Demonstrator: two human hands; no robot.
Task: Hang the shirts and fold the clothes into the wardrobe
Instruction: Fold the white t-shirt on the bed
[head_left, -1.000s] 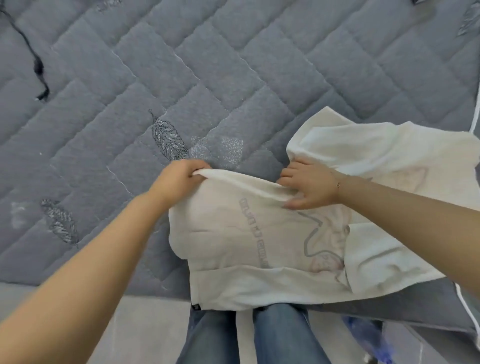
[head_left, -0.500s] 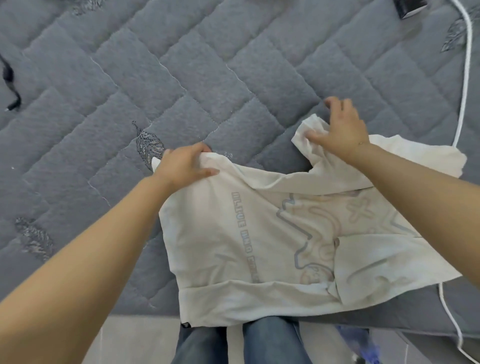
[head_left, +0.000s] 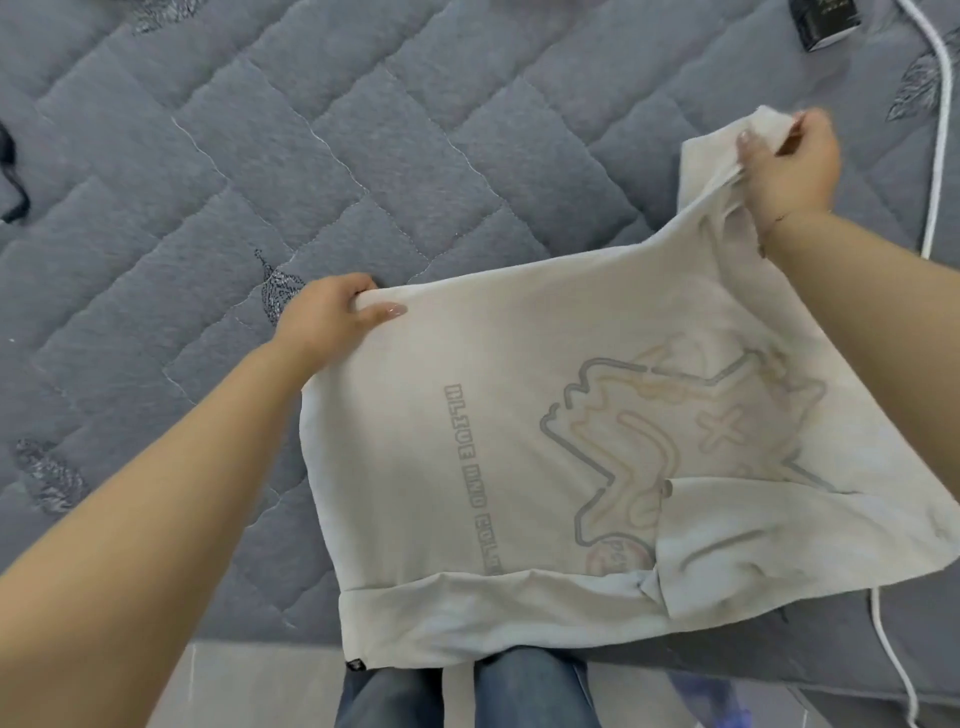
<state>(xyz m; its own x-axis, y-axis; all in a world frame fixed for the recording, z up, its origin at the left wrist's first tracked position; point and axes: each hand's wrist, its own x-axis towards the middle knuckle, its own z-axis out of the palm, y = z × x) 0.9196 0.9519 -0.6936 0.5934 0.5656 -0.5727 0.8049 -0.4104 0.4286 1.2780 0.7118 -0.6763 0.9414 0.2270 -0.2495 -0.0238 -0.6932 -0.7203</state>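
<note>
The white shirt (head_left: 519, 457) lies at the bed's (head_left: 260, 156) near edge. The left hand (head_left: 332, 317) pinches its left corner and the right hand (head_left: 789, 166) grips its far-right corner; uneven pulling could wrinkle it or drag it off.

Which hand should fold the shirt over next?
Probably the right hand: it already pinches a lifted corner of the white T-shirt above the grey quilted mattress, free to swing across. The left hand grips the opposite edge low, anchoring it.

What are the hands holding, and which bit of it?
Both hold the white T-shirt. The left hand grips its far left corner; the right hand pinches a bunched far right edge, lifted off the bed.
</note>
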